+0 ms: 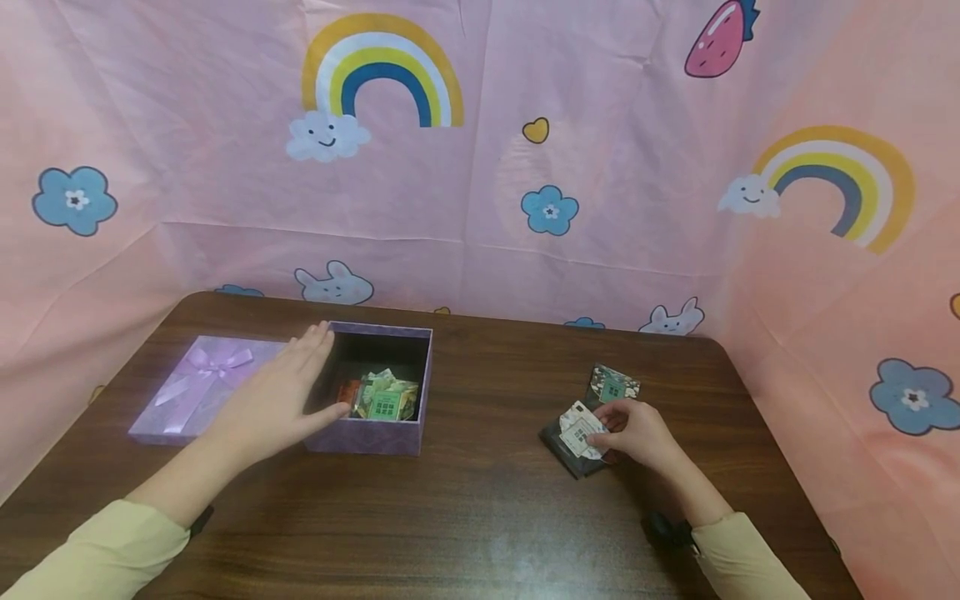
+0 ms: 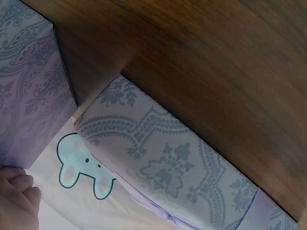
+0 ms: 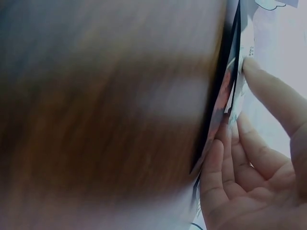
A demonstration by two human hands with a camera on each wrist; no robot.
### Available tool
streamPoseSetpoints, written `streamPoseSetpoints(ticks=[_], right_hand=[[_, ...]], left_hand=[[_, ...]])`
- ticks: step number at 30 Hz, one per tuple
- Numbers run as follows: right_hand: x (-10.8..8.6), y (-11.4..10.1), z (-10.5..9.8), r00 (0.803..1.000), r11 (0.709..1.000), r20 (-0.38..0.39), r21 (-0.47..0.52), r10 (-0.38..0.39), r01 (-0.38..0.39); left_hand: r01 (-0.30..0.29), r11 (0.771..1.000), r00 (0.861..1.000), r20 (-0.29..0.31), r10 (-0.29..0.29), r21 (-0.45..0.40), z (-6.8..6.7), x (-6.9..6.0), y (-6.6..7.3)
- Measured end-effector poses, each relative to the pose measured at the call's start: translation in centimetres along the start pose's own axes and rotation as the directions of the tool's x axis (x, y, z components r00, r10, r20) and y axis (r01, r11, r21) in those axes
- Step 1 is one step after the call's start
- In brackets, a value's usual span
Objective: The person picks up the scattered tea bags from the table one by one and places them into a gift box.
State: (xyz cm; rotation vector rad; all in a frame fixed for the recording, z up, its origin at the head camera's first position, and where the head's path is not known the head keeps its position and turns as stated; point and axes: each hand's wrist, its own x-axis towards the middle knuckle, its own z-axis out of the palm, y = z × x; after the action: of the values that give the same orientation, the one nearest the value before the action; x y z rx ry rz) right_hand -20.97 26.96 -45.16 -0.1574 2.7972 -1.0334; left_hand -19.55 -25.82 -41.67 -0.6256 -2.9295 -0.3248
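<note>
Ribbon [image 1: 213, 367] tied in a bow trims the lilac lid [image 1: 266, 354], lying at the left of the dark wooden table [image 1: 480, 508]. Next to it I see the left hand [image 1: 277, 387], fingers straight and thumb spread wide, gripping nothing, beside the left wall of a lidless purple box [image 1: 375, 437]. Inside that box sit a green-labelled packet [image 1: 386, 406] and a reddish packet [image 1: 348, 396]. Well over to the right, a white packet [image 1: 579, 429] is pinched between thumb and fingers of the right hand [image 1: 637, 433], above a dark packet [image 1: 557, 444]; just behind, a patterned packet [image 1: 613, 385] lies on the table.
</note>
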Motion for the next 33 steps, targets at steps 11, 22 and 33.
streamPoseSetpoints(ticks=[11, 22, 33], right_hand=[[0.2, -0.2, -0.1, 0.999, 1.0, -0.05, -0.001, 0.019, -0.019], [1.0, -2.3, -0.6, 0.993, 1.0, -0.12, 0.029, 0.012, -0.008], [2.5, -5.4, -0.7, 0.98, 0.993, -0.184, 0.077, -0.072, 0.088]], left_hand=[[-0.005, 1.0, 1.0, -0.004, 0.005, 0.002, 0.0, 0.1, 0.1], [-0.005, 1.0, 1.0, -0.001, 0.005, 0.006, -0.2, 0.1, 0.2], [-0.001, 1.0, 1.0, 0.009, 0.001, 0.001, -0.1, 0.1, 0.0]])
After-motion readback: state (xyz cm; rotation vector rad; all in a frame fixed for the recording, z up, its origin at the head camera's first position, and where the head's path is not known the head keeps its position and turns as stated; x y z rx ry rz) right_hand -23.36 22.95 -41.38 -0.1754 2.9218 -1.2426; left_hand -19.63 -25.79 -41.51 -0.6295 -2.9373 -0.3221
